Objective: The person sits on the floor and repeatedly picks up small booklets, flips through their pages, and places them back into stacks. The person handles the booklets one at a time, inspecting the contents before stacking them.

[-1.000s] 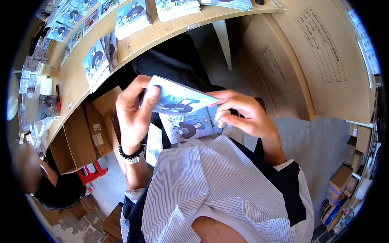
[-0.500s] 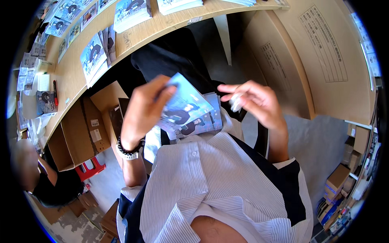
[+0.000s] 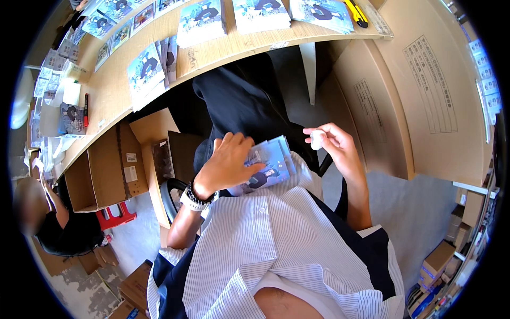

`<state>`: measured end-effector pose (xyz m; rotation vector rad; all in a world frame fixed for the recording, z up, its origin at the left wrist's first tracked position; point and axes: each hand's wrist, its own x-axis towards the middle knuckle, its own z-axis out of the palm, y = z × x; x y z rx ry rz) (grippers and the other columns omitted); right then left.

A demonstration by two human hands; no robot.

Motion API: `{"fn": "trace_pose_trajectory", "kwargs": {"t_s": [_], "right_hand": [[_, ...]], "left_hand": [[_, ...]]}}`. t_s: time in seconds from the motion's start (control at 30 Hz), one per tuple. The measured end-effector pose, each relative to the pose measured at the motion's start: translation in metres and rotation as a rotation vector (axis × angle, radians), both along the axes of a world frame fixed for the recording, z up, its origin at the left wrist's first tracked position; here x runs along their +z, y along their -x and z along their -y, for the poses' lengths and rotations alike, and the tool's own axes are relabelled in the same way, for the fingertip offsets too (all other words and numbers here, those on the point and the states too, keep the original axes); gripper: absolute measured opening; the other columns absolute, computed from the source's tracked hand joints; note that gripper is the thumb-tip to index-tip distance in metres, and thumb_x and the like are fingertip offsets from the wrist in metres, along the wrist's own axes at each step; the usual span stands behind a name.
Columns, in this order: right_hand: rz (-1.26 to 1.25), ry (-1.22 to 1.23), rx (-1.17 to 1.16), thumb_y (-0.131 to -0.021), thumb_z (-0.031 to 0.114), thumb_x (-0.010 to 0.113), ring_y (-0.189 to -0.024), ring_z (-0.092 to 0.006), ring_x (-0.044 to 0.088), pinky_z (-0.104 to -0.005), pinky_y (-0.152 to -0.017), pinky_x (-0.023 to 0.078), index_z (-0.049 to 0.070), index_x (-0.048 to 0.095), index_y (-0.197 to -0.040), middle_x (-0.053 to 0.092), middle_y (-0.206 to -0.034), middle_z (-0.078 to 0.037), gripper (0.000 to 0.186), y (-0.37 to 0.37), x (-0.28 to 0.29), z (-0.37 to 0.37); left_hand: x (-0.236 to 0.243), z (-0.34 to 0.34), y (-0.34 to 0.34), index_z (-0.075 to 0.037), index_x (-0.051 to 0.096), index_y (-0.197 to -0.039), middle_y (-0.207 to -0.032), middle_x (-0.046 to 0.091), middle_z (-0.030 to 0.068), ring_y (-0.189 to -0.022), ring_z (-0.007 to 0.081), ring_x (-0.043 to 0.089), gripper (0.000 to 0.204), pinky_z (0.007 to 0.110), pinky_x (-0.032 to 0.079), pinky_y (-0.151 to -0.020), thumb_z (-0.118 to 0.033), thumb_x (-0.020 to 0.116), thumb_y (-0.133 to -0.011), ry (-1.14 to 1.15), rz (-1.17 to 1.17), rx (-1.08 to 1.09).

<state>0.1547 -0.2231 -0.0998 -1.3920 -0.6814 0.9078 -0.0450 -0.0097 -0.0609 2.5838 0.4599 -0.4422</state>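
Observation:
On my lap lies a pile of blue illustrated booklets or cards (image 3: 273,159), slightly fanned at its far right corner. My left hand (image 3: 226,162), with a dark beaded bracelet and a white band at the wrist, lies over the pile's left side. Its thumb is spread away from the fingers, and nothing shows clasped in it. To the right of the pile, raised and apart from it, my right hand (image 3: 340,146) pinches a small white wad (image 3: 317,139) between thumb and fingers. What the wad is made of I cannot tell.
A wooden table (image 3: 202,59) curves across the far side, bearing several stacks of similar prints (image 3: 202,24) and a yellow cutter knife (image 3: 357,13). Large cardboard sheets (image 3: 430,95) stand at right. An open carton (image 3: 114,165) is at left, near a seated person (image 3: 69,228).
The booklet my left hand held tilted up is now down on the pile, the hand lying over it. My right hand has drawn slightly away, still with the white wad. My view has shifted.

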Motion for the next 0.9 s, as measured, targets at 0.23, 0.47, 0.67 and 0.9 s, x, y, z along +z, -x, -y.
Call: {"fn": "trace_pose_trajectory", "kwargs": {"t_s": [0.23, 0.47, 0.67, 0.9], "right_hand": [[-0.053, -0.097, -0.037, -0.106, 0.022, 0.054, -0.105, -0.0190, 0.067, -0.0341, -0.097, 0.050, -0.002, 0.060, -0.110, 0.068, -0.121, -0.021, 0.025, 0.008, 0.008, -0.010], [-0.312, -0.566, -0.121, -0.105, 0.017, 0.046, -0.137, -0.0358, 0.049, -0.0473, -0.115, 0.036, 0.004, 0.053, -0.109, 0.055, -0.138, -0.030, 0.015, 0.024, 0.032, -0.049], [-0.245, -0.510, -0.196, -0.111, 0.025, 0.037, -0.117, -0.0339, 0.064, -0.0435, -0.108, 0.045, 0.002, 0.051, -0.114, 0.064, -0.123, -0.022, 0.027, 0.041, 0.011, -0.077], [-0.260, -0.475, -0.192, -0.109, 0.028, 0.040, -0.103, -0.0273, 0.069, -0.0383, -0.094, 0.054, 0.002, 0.051, -0.114, 0.064, -0.111, -0.017, 0.028, 0.064, 0.012, -0.083]], "left_hand": [[0.006, -0.007, 0.012, -0.001, 0.064, -0.123, -0.106, 0.074, 0.0201, -0.085, 0.0330, 0.074, 0.048, 0.036, 0.057, -0.075, -0.034, 0.075, -0.091, 0.421, 0.121, 0.093], [-0.012, -0.006, 0.011, -0.002, 0.061, -0.123, -0.122, 0.066, 0.0119, -0.108, 0.0247, 0.068, 0.041, 0.034, 0.052, -0.095, -0.012, 0.079, -0.088, 0.890, 0.923, 0.224], [-0.031, 0.008, 0.003, -0.004, 0.054, -0.132, -0.133, 0.058, 0.0148, -0.130, 0.0313, 0.053, 0.053, 0.042, 0.039, -0.110, -0.001, 0.076, -0.083, 0.673, 0.914, 0.304], [-0.033, 0.012, 0.006, -0.007, 0.047, -0.137, -0.136, 0.051, 0.0159, -0.126, 0.0291, 0.054, 0.060, 0.039, 0.041, -0.109, 0.000, 0.074, -0.085, 0.724, 0.880, 0.244]]}}
